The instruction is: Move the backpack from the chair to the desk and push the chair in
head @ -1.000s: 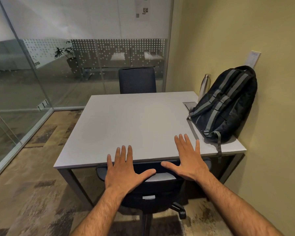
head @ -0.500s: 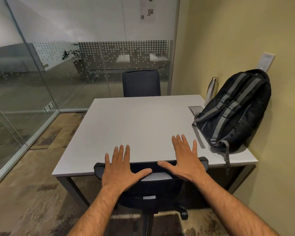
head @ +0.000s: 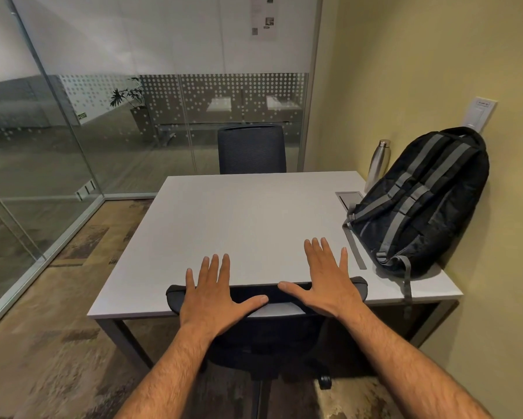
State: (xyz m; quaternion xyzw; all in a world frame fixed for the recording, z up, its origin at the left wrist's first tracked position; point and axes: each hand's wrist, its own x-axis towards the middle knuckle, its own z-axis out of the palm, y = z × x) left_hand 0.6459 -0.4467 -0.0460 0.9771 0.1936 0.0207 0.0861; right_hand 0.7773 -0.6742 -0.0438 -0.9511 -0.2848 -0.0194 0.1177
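A black backpack (head: 420, 204) with grey straps leans against the yellow wall on the right side of the white desk (head: 245, 225). One strap hangs over the desk's front edge. The dark office chair (head: 272, 337) sits tucked under the desk's near edge, its backrest top against the desktop edge. My left hand (head: 215, 294) and my right hand (head: 326, 282) lie flat on the top of the backrest, fingers spread and reaching over the desk edge.
A steel bottle (head: 378, 163) stands behind the backpack near the wall. A second dark chair (head: 252, 149) is at the desk's far side. Glass walls (head: 73, 131) close the room at left and back. Patterned carpet (head: 57, 343) covers the floor at left.
Both hands have stayed flat on the backrest while the chair slid further under the desk. My view has pulled back a little.
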